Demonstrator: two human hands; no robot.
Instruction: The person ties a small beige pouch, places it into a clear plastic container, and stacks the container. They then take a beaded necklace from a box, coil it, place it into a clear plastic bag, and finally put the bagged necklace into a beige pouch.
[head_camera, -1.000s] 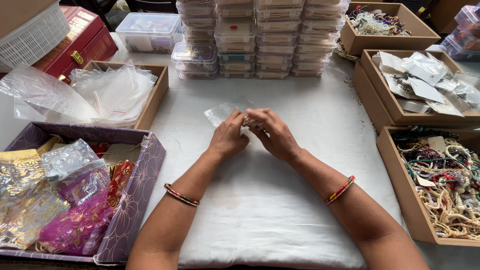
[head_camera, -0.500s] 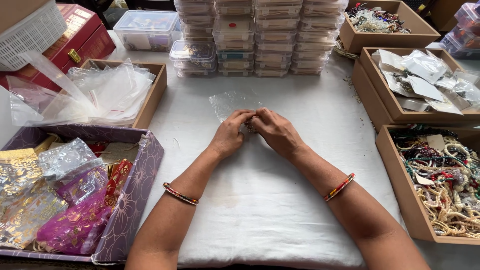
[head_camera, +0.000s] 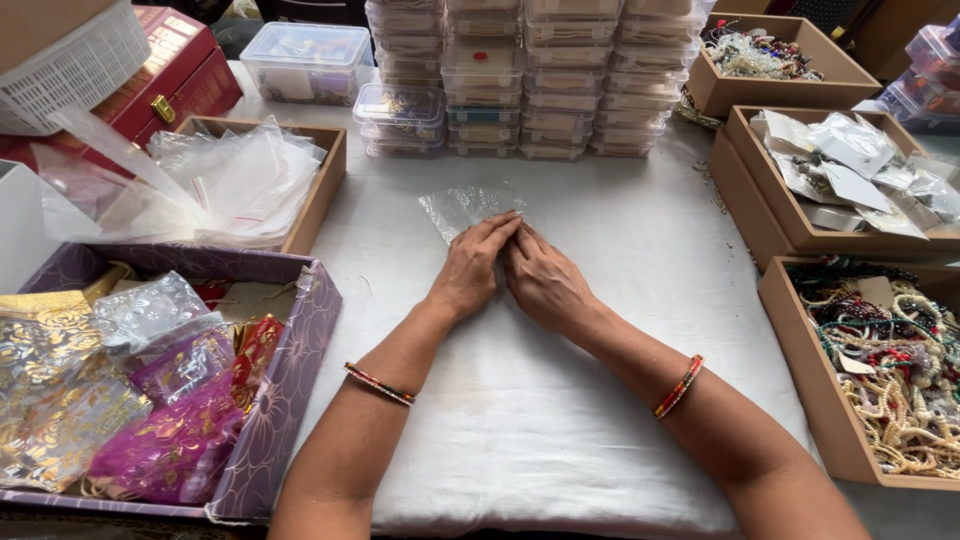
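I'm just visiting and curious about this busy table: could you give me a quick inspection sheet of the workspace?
Surface: white cloth over the table, bare in the middle.
Job's things: small clear plastic bag lying flat under both sets of fingertips.
Clutter: purple box of shiny pouches; tray of clear bags; stacked clear plastic cases; brown tray of beaded necklaces; tray of packets.
Hands: left hand and right hand side by side, pressing on the bag; a bangle on each wrist.
Cables: nothing seen.
Surroundings: red case and white basket at the far left.
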